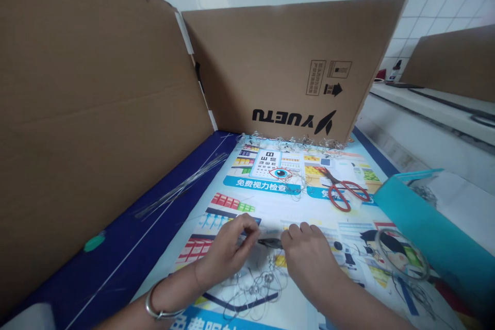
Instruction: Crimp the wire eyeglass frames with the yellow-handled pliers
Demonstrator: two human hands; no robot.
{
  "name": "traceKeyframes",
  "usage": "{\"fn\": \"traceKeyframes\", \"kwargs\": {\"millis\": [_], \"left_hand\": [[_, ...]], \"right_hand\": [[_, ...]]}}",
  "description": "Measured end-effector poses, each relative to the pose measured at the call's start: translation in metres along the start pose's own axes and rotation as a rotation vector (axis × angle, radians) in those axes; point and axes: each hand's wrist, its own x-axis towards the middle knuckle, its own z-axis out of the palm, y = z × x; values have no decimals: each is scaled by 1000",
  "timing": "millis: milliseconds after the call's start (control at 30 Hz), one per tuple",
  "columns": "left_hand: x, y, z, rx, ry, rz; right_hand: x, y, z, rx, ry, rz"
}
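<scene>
My right hand (307,252) is wrapped round a pair of dark pliers (270,243), whose jaws point left. Facing it, my left hand (236,241) pinches thumb and forefinger together just off the pliers' tip. What lies between those fingertips is too small to make out, though thin wire seems to be near. Below both hands a loose tangle of thin wire loops with small clear beads (263,283) lies on the printed sheet (266,211). A metal bangle sits on my left wrist.
Scissors with red handles (344,193) lie beyond my right hand. A teal box (433,232) and a coil of wire (402,255) are at right. Straight wires (181,185) lie at left. More wire pieces (294,143) line the foot of the cardboard wall (278,56).
</scene>
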Motion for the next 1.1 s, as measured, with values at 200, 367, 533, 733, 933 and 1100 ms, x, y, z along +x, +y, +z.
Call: {"fn": "traceKeyframes", "kwargs": {"millis": [200, 367, 533, 733, 933, 1100], "left_hand": [[0, -1, -2, 16, -25, 21], [-1, -5, -2, 11, -30, 50], [-1, -4, -1, 6, -21, 57], [1, -1, -1, 8, -10, 28], [1, -1, 0, 25, -4, 69], [0, -3, 2, 25, -6, 89]], "right_hand": [[-1, 1, 4, -11, 39, -9], [-2, 3, 5, -52, 87, -19], [-1, 2, 4, -83, 100, -41], [-3, -1, 0, -129, 125, -43], [-4, -3, 0, -139, 121, -45], [-4, -5, -5, -159, 127, -47]]}}
